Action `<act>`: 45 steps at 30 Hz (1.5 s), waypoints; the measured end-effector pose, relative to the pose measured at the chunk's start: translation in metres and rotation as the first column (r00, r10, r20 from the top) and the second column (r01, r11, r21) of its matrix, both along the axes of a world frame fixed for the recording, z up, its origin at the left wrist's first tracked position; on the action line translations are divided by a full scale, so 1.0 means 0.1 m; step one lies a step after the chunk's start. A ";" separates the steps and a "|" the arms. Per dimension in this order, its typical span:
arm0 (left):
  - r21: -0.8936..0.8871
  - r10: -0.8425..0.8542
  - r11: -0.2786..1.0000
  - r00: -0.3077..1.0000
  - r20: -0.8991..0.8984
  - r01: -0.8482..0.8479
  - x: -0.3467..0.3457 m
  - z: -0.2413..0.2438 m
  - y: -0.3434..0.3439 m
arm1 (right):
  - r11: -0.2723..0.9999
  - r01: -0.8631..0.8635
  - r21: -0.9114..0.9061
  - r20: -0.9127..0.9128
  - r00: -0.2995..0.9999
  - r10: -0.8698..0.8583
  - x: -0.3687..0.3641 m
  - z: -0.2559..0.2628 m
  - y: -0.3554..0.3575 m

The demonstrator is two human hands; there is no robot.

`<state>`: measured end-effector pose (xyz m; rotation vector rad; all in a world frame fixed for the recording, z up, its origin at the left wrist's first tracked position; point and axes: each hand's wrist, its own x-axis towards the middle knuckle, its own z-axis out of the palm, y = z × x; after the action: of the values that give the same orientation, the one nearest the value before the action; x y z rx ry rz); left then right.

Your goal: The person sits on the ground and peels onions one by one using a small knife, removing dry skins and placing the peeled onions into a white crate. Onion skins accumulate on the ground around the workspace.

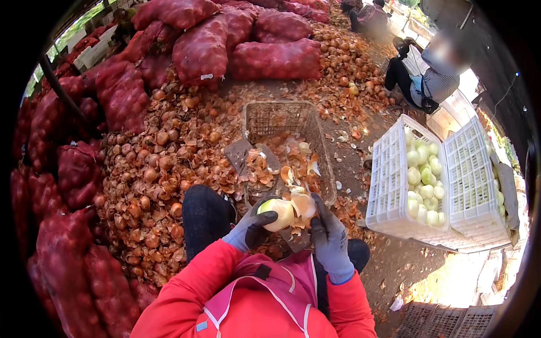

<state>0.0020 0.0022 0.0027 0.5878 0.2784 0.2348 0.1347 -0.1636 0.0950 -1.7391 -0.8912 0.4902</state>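
My left hand (256,224), in a grey work glove with a dark palm, grips a pale, mostly peeled onion (279,214) between thumb and fingers. Close to its right side, my right hand (330,236), in the same kind of glove, has its fingers on loose onion skin (303,205). A thin blade-like edge seems to show near the right fingertips, but it is too blurred to tell. Both hands are over the near end of a dirty plastic crate (323,158), which holds brown onion skins (258,167).
Unpeeled onions and husks (150,173) are heaped at left. Red mesh sacks (277,59) of onions are stacked behind and along the left. White plastic crates (386,177) of peeled onions (427,191) stand at right. A seated person (435,80) is beyond them, with others farther back.
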 end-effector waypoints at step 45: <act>0.557 -0.154 0.809 0.982 -0.108 0.188 -0.15 0.04 0.14 | 0.740 0.150 -0.655 0.331 0.938 0.103 0.43 -1.14 -0.21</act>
<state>-0.0129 0.0163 0.0069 1.2100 0.2063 0.1211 0.1776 -0.1843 -0.0194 -2.5717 -1.0065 0.5360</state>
